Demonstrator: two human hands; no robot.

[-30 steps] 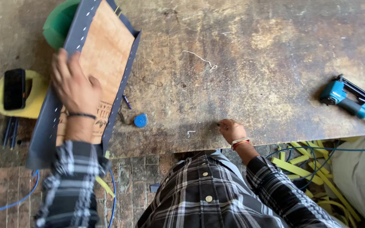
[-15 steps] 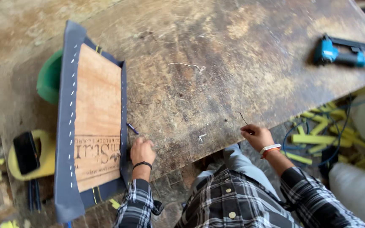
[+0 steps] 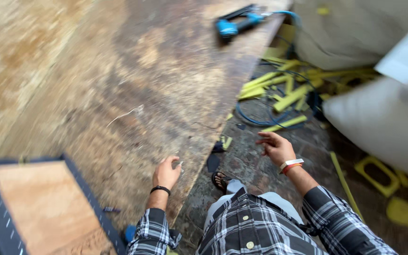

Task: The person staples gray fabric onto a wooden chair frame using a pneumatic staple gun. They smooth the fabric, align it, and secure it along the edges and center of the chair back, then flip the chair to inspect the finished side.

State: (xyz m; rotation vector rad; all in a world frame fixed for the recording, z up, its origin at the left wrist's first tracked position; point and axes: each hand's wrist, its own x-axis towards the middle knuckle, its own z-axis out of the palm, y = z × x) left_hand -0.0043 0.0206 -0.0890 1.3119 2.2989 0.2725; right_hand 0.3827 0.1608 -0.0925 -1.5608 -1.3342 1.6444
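Left hand [image 3: 167,173]: rests at the tabletop [image 3: 133,75] edge, fingers curled around a small pale bit, too blurred to identify.
Right hand [image 3: 276,147]: off the tabletop, above the floor, fingers loosely spread, holding nothing.
Board [image 3: 43,208]: blue-edged, near the left hand.
Stapler [image 3: 234,23]: far edge, well apart.

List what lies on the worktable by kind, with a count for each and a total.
Blue power tool: 1
Wooden panel with dark fabric border: 1
Blue cap: 1
Thin wire: 1
Hand resting at the edge, the left hand: 1
Total: 5
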